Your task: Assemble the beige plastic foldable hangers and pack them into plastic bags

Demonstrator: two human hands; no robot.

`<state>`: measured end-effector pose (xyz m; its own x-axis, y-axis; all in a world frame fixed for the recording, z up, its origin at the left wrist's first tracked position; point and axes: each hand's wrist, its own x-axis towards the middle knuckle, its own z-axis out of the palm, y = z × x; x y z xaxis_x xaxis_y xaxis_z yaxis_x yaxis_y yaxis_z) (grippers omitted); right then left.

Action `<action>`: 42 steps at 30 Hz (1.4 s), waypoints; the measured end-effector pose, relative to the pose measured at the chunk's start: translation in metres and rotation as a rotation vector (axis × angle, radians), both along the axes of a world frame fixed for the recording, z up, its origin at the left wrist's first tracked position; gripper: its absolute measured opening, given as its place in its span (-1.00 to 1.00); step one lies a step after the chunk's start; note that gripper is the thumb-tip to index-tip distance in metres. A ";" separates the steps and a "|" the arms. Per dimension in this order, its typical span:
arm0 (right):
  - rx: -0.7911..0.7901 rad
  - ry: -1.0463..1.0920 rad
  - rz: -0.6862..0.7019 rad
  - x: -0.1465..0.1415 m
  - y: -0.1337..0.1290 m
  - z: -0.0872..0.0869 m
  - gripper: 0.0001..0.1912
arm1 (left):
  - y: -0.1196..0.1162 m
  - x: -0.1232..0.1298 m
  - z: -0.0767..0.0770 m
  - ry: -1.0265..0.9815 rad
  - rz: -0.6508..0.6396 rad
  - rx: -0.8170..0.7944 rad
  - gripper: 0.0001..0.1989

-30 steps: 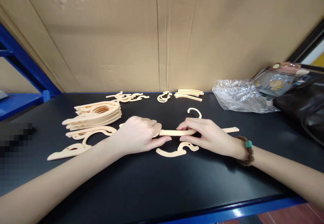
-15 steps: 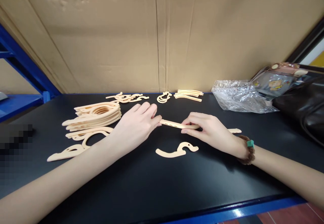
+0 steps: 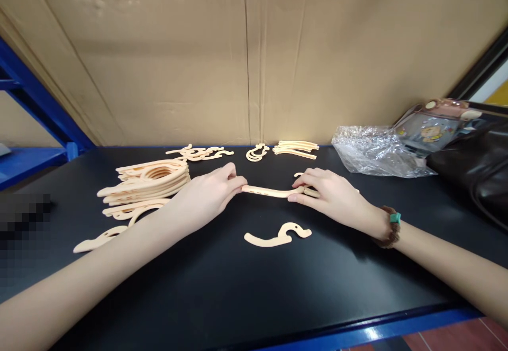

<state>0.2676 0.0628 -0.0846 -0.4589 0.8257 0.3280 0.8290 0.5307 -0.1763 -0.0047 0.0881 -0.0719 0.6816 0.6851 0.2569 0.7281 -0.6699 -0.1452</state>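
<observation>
My left hand [image 3: 220, 186] pinches the left end of a beige plastic clothes-hanger arm [image 3: 266, 191], a slim curved bar with small slots. Thumb and fingers of my right hand [image 3: 327, 189] close on its right part, where another beige piece shows between the fingers. A small beige end pokes out behind that hand; the rest is hidden. In front of both hands, a loose S-shaped hanger hook [image 3: 273, 236] lies flat on the black table [image 3: 254, 293]. My left forearm partly covers a hanger [image 3: 103, 239] lying at the left.
Beyond my left forearm stands a stack of beige hangers [image 3: 146, 181]. Along the cardboard wall [image 3: 166, 65] lie loose hooks [image 3: 202, 153], more curved hooks [image 3: 257, 153] and a pile of straight arms [image 3: 296, 148]. Clear plastic wrap [image 3: 377, 150] and a dark bag [image 3: 476, 160] sit at the right.
Both hands have tilted the hanger arm and shifted it slightly left and up. The long piece behind my right hand has turned, and less of it shows at the right.
</observation>
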 end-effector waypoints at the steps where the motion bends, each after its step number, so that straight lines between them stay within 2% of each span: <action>1: 0.003 -0.007 -0.001 0.000 0.000 0.000 -0.62 | 0.001 -0.001 -0.001 -0.044 -0.035 -0.044 -0.75; 4: -0.014 -0.019 -0.005 0.001 -0.001 -0.002 -0.63 | 0.000 -0.001 -0.003 -0.145 -0.113 -0.179 -0.72; 7: -0.036 -0.015 -0.018 0.001 -0.002 -0.005 -0.63 | -0.005 0.003 -0.002 -0.200 -0.106 -0.293 -0.71; 10: -0.037 -0.006 -0.006 -0.001 -0.002 -0.006 -0.62 | -0.009 0.007 0.000 -0.229 -0.097 -0.360 -0.69; 13: -0.035 -0.003 0.009 -0.003 -0.003 -0.006 -0.62 | -0.009 0.008 -0.003 -0.229 -0.107 -0.391 -0.80; 20: 0.016 -0.024 0.025 -0.003 -0.002 -0.008 -0.64 | -0.010 0.008 -0.008 -0.196 -0.133 -0.341 -0.88; 26: 0.041 -0.012 0.042 -0.003 -0.002 -0.012 -0.63 | -0.014 0.010 -0.003 -0.164 -0.202 -0.263 -0.78; 33: 0.099 -0.052 -0.010 -0.006 -0.002 -0.010 -0.62 | -0.006 0.007 -0.006 -0.093 -0.246 -0.190 -0.64; 36: 0.050 -0.010 0.041 -0.008 -0.003 -0.010 -0.65 | -0.004 0.005 -0.006 -0.093 -0.254 -0.167 -0.64; 42: -0.035 0.129 0.265 -0.011 -0.007 -0.010 -0.59 | 0.000 0.003 -0.002 -0.081 -0.255 -0.084 -0.67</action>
